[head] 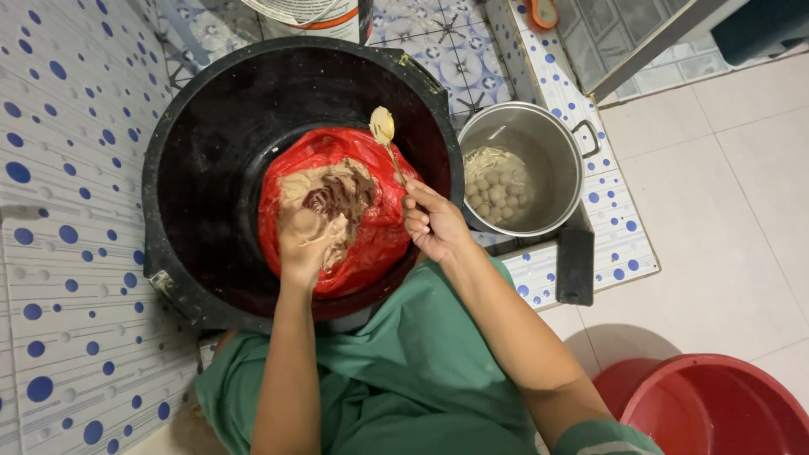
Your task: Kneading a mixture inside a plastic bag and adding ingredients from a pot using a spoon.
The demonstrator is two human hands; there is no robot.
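Beige paste (324, 190) in a red bag (371, 244), set within a black tub (194, 168), is squeezed in the closed left hand (303, 244); a spoon (384, 131) is clasped by the right hand (434, 223), beside a steel pot (552, 143) of balls.

I see a tiled floor (716, 168) of pale plain squares on the right, with a patterned blue-and-white patch (455, 50) at the top. A large black tub (181, 185) sits on it, beside a raised ledge of white tiles with blue dots (619, 211). A steel pot (548, 143) rests just beside the tub, touching its rim. A red basin (716, 404) stands on the plain tiles, well apart, lower right.
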